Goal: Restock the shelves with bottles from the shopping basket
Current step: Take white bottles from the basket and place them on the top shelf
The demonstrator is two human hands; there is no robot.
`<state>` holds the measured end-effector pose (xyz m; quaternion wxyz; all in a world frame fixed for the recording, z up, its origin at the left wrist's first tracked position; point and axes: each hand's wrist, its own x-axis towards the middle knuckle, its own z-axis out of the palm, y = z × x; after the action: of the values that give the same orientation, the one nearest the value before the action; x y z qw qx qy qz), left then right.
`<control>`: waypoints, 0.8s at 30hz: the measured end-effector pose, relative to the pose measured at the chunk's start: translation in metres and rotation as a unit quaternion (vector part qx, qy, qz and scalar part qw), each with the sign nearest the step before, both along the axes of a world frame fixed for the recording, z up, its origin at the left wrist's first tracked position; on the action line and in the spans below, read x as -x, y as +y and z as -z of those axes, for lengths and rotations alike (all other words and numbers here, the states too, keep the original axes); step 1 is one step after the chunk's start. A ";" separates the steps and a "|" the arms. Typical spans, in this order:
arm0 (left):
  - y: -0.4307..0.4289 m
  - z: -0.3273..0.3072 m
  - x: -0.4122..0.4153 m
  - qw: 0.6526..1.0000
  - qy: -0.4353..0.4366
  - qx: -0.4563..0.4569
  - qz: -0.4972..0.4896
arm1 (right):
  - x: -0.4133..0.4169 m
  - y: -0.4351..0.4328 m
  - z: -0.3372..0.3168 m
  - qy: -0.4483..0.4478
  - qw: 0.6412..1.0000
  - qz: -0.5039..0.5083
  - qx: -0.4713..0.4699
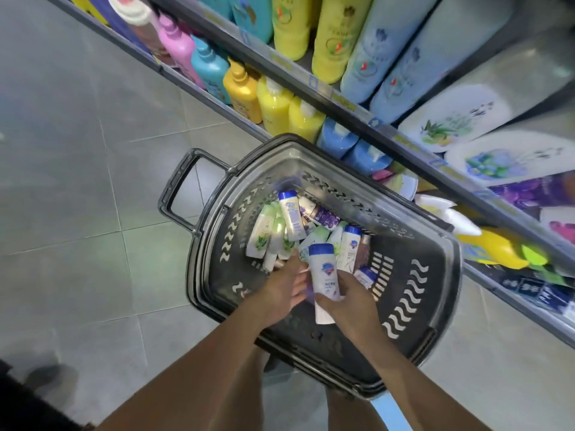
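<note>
Hands both reach into the shopping basket (435,290) in the head view. Right hand (345,303) grips a blue-capped bottle (323,275), its long axis running 6 to 12 o'clock, cap at 12. Left hand (283,287) lies open just beside it at 9 o'clock. Shelves (342,104) stand at 2 o'clock, nearer to the right hand.

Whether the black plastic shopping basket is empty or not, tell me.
Not empty: a pile of small white bottles lies in the black plastic shopping basket.
</note>
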<state>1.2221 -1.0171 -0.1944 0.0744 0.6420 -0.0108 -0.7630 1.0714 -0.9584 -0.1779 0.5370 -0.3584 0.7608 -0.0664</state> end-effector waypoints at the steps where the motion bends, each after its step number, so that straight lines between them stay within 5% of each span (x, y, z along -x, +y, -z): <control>1: 0.001 -0.004 0.003 1.000 0.010 0.002 -0.018 | -0.004 0.001 -0.007 -0.010 1.000 -0.007 0.005; 6: 0.003 -0.001 -0.001 0.992 0.001 0.042 -0.116 | -0.007 -0.001 -0.003 -0.074 0.997 0.030 0.002; 15: -0.006 0.053 -0.021 0.983 -0.058 0.063 -0.165 | 0.057 -0.037 0.148 0.110 0.990 0.037 -0.080; 24: -0.007 0.079 -0.023 0.982 -0.056 0.109 -0.146 | 0.075 -0.057 0.228 0.138 0.980 0.033 -0.137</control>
<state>1.2449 -1.0240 -0.2735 0.2532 0.6665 -0.0043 -0.7012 0.9961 -1.0153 -0.4063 0.4685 -0.2621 0.8407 0.0710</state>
